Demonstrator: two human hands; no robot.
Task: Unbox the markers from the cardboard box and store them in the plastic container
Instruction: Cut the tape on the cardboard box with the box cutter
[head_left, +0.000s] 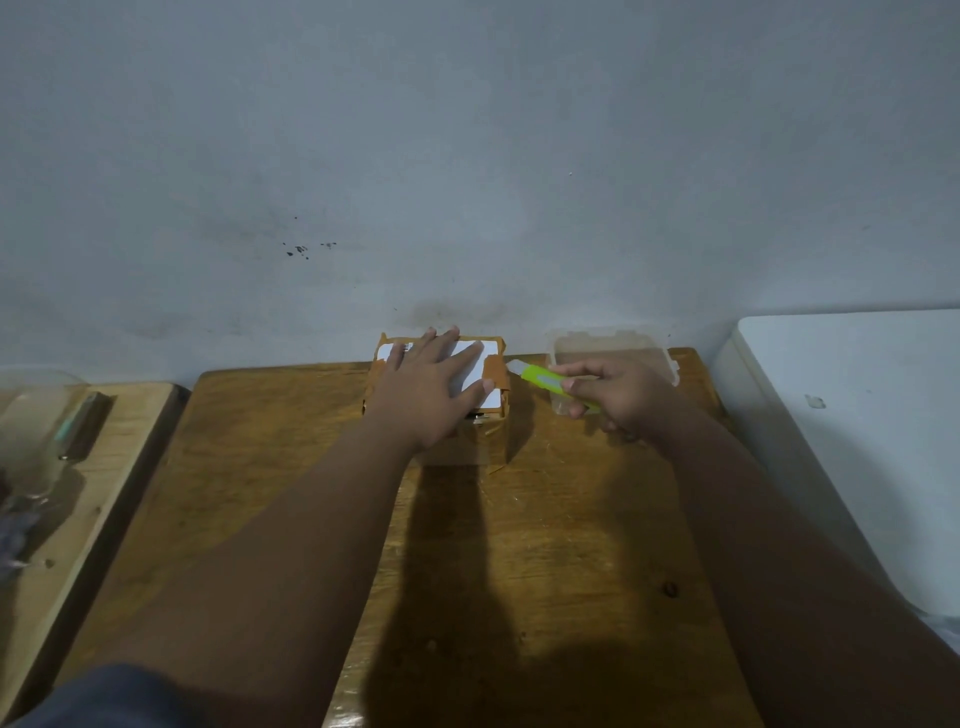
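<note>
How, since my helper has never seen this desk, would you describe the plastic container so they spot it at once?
Start at the brown wooden table against the grey wall. At its far right corner, behind the right hand holding a green cutter, sits the plastic container. Unlike the opaque, brown-taped cardboard box to its left, it is see-through.

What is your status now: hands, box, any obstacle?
Left hand flat on taped box. Right hand grips green cutter beside it. Container behind right hand; nothing in the way.
</note>
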